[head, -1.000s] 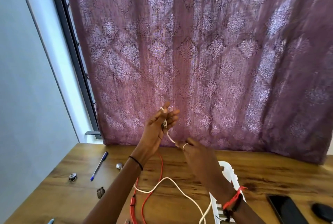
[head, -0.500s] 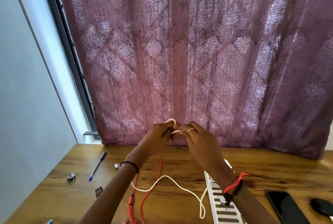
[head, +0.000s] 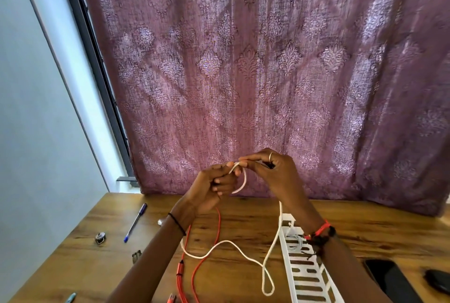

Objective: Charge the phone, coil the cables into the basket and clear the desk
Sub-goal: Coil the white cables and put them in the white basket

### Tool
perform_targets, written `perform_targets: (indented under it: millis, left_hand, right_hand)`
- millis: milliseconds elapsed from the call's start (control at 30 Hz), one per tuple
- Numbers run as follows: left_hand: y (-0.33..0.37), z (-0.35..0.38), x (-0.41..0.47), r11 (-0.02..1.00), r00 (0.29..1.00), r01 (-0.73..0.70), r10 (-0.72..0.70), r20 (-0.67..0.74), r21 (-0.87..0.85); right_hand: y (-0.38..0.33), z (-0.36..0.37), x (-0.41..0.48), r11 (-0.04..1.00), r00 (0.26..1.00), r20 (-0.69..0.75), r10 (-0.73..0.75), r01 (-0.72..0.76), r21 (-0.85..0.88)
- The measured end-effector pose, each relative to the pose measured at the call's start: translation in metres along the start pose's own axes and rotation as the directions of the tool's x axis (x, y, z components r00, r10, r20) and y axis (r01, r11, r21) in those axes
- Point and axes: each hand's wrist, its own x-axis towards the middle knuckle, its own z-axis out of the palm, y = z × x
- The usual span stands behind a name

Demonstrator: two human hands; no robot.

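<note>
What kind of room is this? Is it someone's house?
Probably a study corner at home: a wooden desk by a window frame, a purple curtain, and a pen, a phone and a white cable on the desk.

White cable (head: 227, 241): upper end hidden inside left hand (head: 211, 190) and right hand (head: 272, 171). Basket (head: 288, 266), phone (head: 389, 280) and orange cable (head: 219, 224): cut by bottom edge. Dark object (head: 438, 280): cut by right edge. Small metal object (head: 99, 238): too small to identify.
</note>
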Motion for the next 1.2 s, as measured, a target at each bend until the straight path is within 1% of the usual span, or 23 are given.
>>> perform_targets:
  millis: [100,200,267,300,333,400,433,467,533,600,633,700,767,800,833,867,933,1000,1033,1100,1133,1167,1200]
  left_hand:
    - [-0.007,-0.002,0.004,0.984,1.0,-0.027,0.026,-0.007,-0.173]
    - [-0.014,-0.001,0.006,0.936,0.998,-0.057,0.043,-0.048,-0.349]
    - [-0.017,-0.001,0.01,0.878,0.993,-0.105,0.065,-0.101,-0.468]
    - [-0.018,-0.001,0.011,0.852,0.989,-0.132,0.075,-0.13,-0.506]
    - [-0.02,-0.001,0.014,0.832,0.984,-0.156,0.085,-0.155,-0.533]
    - [-0.02,-0.001,0.018,0.799,0.974,-0.206,0.111,-0.199,-0.565]
    - [-0.02,-0.002,0.02,0.784,0.965,-0.24,0.131,-0.225,-0.573]
    - [-0.018,-0.003,0.022,0.768,0.955,-0.279,0.156,-0.254,-0.576]
    - [-0.011,-0.008,0.025,0.741,0.928,-0.356,0.207,-0.311,-0.569]
    - [-0.005,-0.014,0.028,0.739,0.905,-0.409,0.252,-0.342,-0.535]
    - [-0.002,-0.017,0.029,0.757,0.897,-0.421,0.266,-0.352,-0.5]
    - [0.0,-0.019,0.028,0.836,0.887,-0.41,0.273,-0.372,-0.364]
    - [0.0,-0.02,0.027,0.93,0.87,-0.353,0.287,-0.401,-0.099]
    - [0.0,-0.019,0.026,0.946,0.858,-0.318,0.315,-0.405,0.062]
    - [-0.001,-0.019,0.026,0.932,0.846,-0.288,0.355,-0.397,0.22]
    - [-0.001,-0.018,0.026,0.892,0.834,-0.262,0.402,-0.378,0.368]
    - [-0.001,-0.013,0.026,0.76,0.814,-0.204,0.482,-0.325,0.617]
    - [-0.002,-0.009,0.027,0.606,0.821,-0.128,0.509,-0.259,0.785]
    - [-0.003,-0.008,0.027,0.507,0.828,-0.084,0.515,-0.223,0.858]
    - [-0.003,-0.011,0.024,0.241,0.841,-0.007,0.527,-0.125,0.97]
    - [-0.002,-0.013,0.022,0.123,0.852,0.024,0.516,-0.085,0.992]
    - [0.0,-0.014,0.02,0.043,0.865,0.053,0.497,-0.068,0.998]
    - [0.002,-0.015,0.018,-0.013,0.874,0.078,0.482,-0.062,0.997]
  right_hand:
    - [0.008,0.008,0.002,0.99,0.999,-0.018,0.045,-0.042,0.133]
    - [0.019,0.018,-0.001,0.941,0.984,-0.021,0.174,-0.161,0.297]
    - [0.029,0.025,-0.005,0.907,0.965,-0.037,0.26,-0.231,0.351]
    - [0.033,0.028,-0.006,0.911,0.96,-0.056,0.274,-0.24,0.335]
    - [0.037,0.03,-0.008,0.934,0.962,-0.078,0.262,-0.232,0.273]
    - [0.042,0.035,-0.013,0.98,0.975,-0.101,0.199,-0.196,0.042]
    - [0.044,0.038,-0.016,0.981,0.979,-0.1,0.175,-0.183,-0.071]
    - [0.045,0.04,-0.019,0.973,0.982,-0.089,0.165,-0.177,-0.151]
    - [0.046,0.045,-0.028,0.954,0.985,-0.006,0.17,-0.166,-0.248]
    - [0.045,0.051,-0.038,0.919,0.973,0.098,0.21,-0.162,-0.358]
    - [0.045,0.053,-0.041,0.888,0.965,0.129,0.227,-0.15,-0.435]
    - [0.04,0.055,-0.044,0.805,0.962,0.14,0.235,-0.112,-0.583]
    - [0.034,0.053,-0.043,0.757,0.965,0.121,0.233,-0.102,-0.645]
    - [0.031,0.051,-0.042,0.746,0.967,0.111,0.231,-0.103,-0.658]
    - [0.029,0.05,-0.042,0.736,0.97,0.104,0.22,-0.096,-0.67]
    - [0.027,0.048,-0.041,0.729,0.975,0.099,0.198,-0.079,-0.68]
    - [0.022,0.047,-0.041,0.727,0.983,0.102,0.155,-0.044,-0.686]
    - [0.017,0.047,-0.039,0.731,0.985,0.105,0.137,-0.029,-0.681]
    - [0.016,0.046,-0.038,0.731,0.987,0.099,0.124,-0.024,-0.682]
    - [0.015,0.042,-0.033,0.724,0.992,0.087,0.089,-0.005,-0.689]
    - [0.014,0.038,-0.031,0.728,0.993,0.078,0.083,-0.007,-0.686]
    - [0.015,0.033,-0.028,0.736,0.994,0.067,0.088,-0.02,-0.677]
    - [0.016,0.029,-0.025,0.745,0.993,0.058,0.1,-0.036,-0.666]
